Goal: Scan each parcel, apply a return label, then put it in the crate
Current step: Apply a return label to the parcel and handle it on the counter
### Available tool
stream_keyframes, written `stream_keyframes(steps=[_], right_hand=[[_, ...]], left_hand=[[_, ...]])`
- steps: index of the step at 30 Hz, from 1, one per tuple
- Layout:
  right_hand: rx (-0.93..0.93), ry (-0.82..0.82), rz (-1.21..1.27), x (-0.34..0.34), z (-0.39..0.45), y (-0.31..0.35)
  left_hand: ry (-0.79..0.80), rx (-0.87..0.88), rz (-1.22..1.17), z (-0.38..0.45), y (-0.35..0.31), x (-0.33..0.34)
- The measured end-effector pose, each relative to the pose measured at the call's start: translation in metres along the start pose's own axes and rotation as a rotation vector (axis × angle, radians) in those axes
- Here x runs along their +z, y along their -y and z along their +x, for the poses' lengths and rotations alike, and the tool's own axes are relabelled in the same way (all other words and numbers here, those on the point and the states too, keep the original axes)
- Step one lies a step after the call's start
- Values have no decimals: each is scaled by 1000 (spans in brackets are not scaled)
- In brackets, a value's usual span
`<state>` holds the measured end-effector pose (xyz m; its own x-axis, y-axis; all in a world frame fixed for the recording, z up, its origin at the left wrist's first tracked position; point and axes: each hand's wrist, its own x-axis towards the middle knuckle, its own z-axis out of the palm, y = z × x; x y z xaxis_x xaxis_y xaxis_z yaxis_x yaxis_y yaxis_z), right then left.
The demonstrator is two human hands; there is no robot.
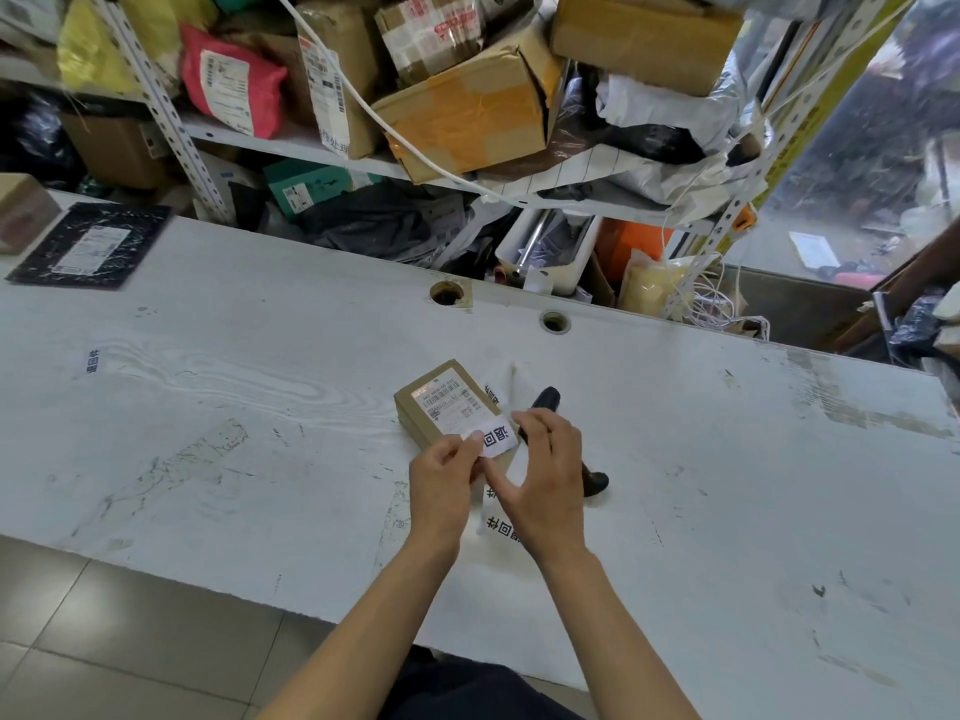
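Parcel: a small brown cardboard box (pixel 448 407) lies flat on the white tabletop (pixel 260 407), near the middle, with a printed shipping label and barcodes on its upper face.
Return label: a white sticker with large black characters (pixel 496 438) sits over the near right corner of the parcel, partly lifted, not yet pressed flat.
Left hand: the left hand (pixel 441 485) reaches in from below; its grip pinches the left edge of the return label between thumb and fingertips, just at the parcel's near edge.
Right hand: the right hand (pixel 545 475) hovers over the right side of the sticker, fingers loosely curved; its thumb seems to touch the label strip, but whether the grip is grasping it or merely resting there cannot be told.
Label strip: a white strip with more black printed characters (pixel 493 522) trails between the two wrists toward the tabletop's near edge.
Scanner: a black handheld scanner (pixel 566 449) lies on the tabletop just right of the parcel, partly hidden behind the right hand.
Other parcel: a black mailer bag with a white label (pixel 88 246) lies at the far left of the tabletop.
Background: metal shelving (pixel 311 142) behind the tabletop is crowded with boxes and bags.
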<state>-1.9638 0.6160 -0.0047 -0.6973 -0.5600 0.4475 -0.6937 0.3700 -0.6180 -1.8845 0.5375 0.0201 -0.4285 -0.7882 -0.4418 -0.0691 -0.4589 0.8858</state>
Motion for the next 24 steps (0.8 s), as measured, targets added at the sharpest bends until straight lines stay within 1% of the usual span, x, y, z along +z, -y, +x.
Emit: stream_keyframes(steps=[1,3,5,6,8,10,12,14,15,17,19,21,23,24], right_hand=[[-9,31,-1,1,0,0],[-9,157,24,2,1,-1],[92,305,143,0,3,-2],[192,332,236,-1,6,-1],[385,303,386,2,16,-1],[453,325,395,6,30,-4],[449,397,372,10,42,-8],[417,462,336,10,49,-12],[370,501,279,7,52,-13],[196,593,99,3,60,-16],[12,688,-83,-1,69,-17],[-114,739,-212,-7,78,-13],[-173,763,-246,-9,84,-11],[-182,779,-249,-10,86,-11]], left_hand=[[-32,10,13,2,1,-2],[-67,18,12,5,3,-6],[-78,24,15,9,3,-10],[-75,27,25,10,2,-12],[-47,29,52,13,2,-14],[-34,15,73,15,3,-13],[-38,-12,82,16,3,-11],[-59,-8,132,19,2,-10],[-79,33,220,21,0,-11],[-77,206,488,28,-1,-15],[21,449,730,37,-8,-17],[157,634,919,47,-20,-18],[267,725,1071,55,-31,-17],[292,747,1133,59,-35,-16]])
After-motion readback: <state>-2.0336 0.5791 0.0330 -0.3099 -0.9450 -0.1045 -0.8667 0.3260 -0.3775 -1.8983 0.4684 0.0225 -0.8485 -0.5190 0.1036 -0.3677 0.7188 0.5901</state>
